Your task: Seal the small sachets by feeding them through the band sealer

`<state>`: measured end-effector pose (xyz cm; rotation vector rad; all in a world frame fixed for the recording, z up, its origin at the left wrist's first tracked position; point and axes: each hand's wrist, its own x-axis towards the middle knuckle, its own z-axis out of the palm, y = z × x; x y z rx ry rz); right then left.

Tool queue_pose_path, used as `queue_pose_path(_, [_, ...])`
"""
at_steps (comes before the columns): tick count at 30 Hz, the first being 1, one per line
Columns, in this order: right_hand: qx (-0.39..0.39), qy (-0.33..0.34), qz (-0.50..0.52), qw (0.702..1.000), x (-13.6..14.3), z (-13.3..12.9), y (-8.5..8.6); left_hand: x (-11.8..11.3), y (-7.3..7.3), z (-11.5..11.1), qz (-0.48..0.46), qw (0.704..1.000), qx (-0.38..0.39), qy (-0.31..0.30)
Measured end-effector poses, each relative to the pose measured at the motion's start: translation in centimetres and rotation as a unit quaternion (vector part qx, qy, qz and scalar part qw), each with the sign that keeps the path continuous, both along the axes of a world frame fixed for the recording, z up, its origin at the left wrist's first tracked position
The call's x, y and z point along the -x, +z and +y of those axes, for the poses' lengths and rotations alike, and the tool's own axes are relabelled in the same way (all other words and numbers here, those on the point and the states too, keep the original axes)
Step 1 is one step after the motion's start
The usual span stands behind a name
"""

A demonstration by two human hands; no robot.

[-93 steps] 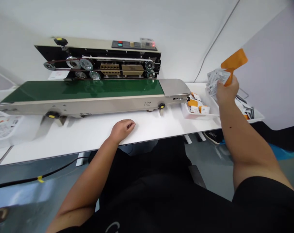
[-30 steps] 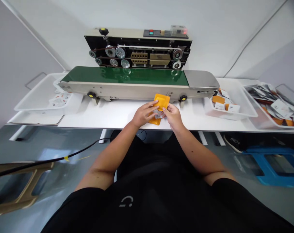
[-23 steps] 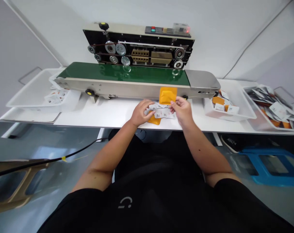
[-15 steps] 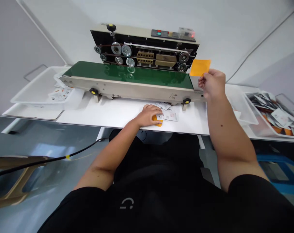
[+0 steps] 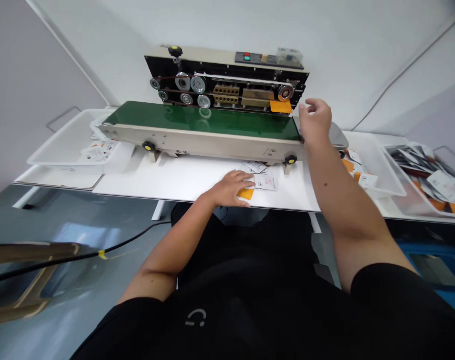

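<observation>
Beside the right end of the band sealer [image 5: 227, 60], my right hand [image 5: 316, 121] is open and holds nothing, its fingers loosely bent and apart. An orange sachet [image 5: 281, 106] sits at the sealer's right-hand intake, its upper edge by the rollers, a short gap from my fingers. Below the conveyor, my left hand [image 5: 233, 189] rests on the table with fingers and thumb spread over a small group of sachets. Another orange sachet [image 5: 246, 193] shows between its thumb and index finger. White printed sachets [image 5: 267, 182] lie partly under its fingertips.
The green conveyor belt [image 5: 220, 120] runs across the front of the sealer. A white bin [image 5: 55, 159] with sachets stands at left. At right are a bin [image 5: 390, 185] with orange and white sachets and another full bin [image 5: 433, 207]. A black cable [image 5: 137, 235] hangs at lower left.
My right hand has let go of the orange sachet, which has moved left into the sealer's intake. My left hand's fingers have straightened slightly over the sachets. The view has shifted a little.
</observation>
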<state>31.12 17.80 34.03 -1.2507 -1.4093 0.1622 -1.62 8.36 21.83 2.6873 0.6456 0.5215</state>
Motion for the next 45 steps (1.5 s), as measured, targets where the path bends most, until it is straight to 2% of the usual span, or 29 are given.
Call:
queue_pose_path(1, [-0.032,-0.073,-0.008,0.997,1.1,-2.2,-0.7,0.3,-0.2,-0.4,0.007,1.000,-0.001,0.001])
queue_pose_path(2, [-0.035,-0.082,-0.020,0.996,2.4,-4.7,-1.8,0.6,-0.4,-0.7,0.012,1.000,0.001,0.007])
queue_pose_path(3, [-0.012,-0.045,-0.030,0.998,3.8,-7.1,-3.2,0.8,-0.6,-1.0,0.017,1.000,0.003,0.018])
queue_pose_path(4, [0.039,0.021,-0.052,0.998,5.2,-9.3,-4.7,1.0,-0.8,-1.2,0.021,0.999,0.005,0.030])
queue_pose_path(6, [0.148,0.155,-0.108,0.971,7.4,-13.0,-8.1,1.2,-1.2,-1.5,0.024,0.998,0.005,0.050])
queue_pose_path(8, [0.219,0.225,-0.133,0.940,8.7,-15.1,-11.0,1.3,-1.4,-1.7,0.017,0.999,-0.004,0.050])
queue_pose_path(10, [0.248,0.214,-0.105,0.939,9.1,-15.7,-13.0,1.3,-1.5,-1.9,0.005,0.999,-0.018,0.036])
queue_pose_path(12, [0.260,0.180,-0.052,0.947,8.8,-15.5,-14.0,1.4,-1.5,-2.0,-0.008,0.999,-0.033,0.019])
queue_pose_path(19, [0.276,0.194,0.030,0.941,8.2,-14.3,-14.6,1.0,-1.0,-2.3,-0.033,0.998,-0.051,-0.008])
queue_pose_path(22, [0.275,0.185,0.046,0.942,8.3,-14.3,-14.8,1.1,-0.9,-2.5,-0.081,0.996,-0.036,0.010])
queue_pose_path(25, [0.271,0.187,0.077,0.941,8.3,-14.6,-14.7,1.7,-1.0,-2.5,-0.193,0.975,-0.029,0.102])
queue_pose_path(29, [0.234,0.195,0.083,0.949,8.3,-15.2,-14.4,2.3,-1.3,-2.1,-0.320,0.903,0.028,0.284])
queue_pose_path(31, [0.227,0.194,0.070,0.952,8.5,-15.4,-14.4,2.3,-1.5,-1.7,-0.354,0.875,0.086,0.320])
queue_pose_path(33, [0.231,0.193,0.064,0.951,8.7,-15.2,-14.3,2.2,-1.7,-1.3,-0.362,0.862,0.145,0.324])
queue_pose_path(36, [0.240,0.194,0.077,0.948,9.5,-14.7,-14.3,2.0,-1.6,-0.9,-0.347,0.860,0.212,0.309])
queue_pose_path(40, [0.223,0.187,0.074,0.954,11.0,-14.5,-13.7,1.9,-1.1,-0.9,-0.317,0.879,0.243,0.258])
queue_pose_path(43, [0.223,0.198,0.032,0.954,11.8,-14.6,-12.4,2.0,-0.8,-0.9,-0.279,0.904,0.249,0.209])
queue_pose_path(45, [0.246,0.232,-0.011,0.941,11.5,-14.2,-10.8,2.0,-0.8,-0.8,-0.270,0.911,0.247,0.192])
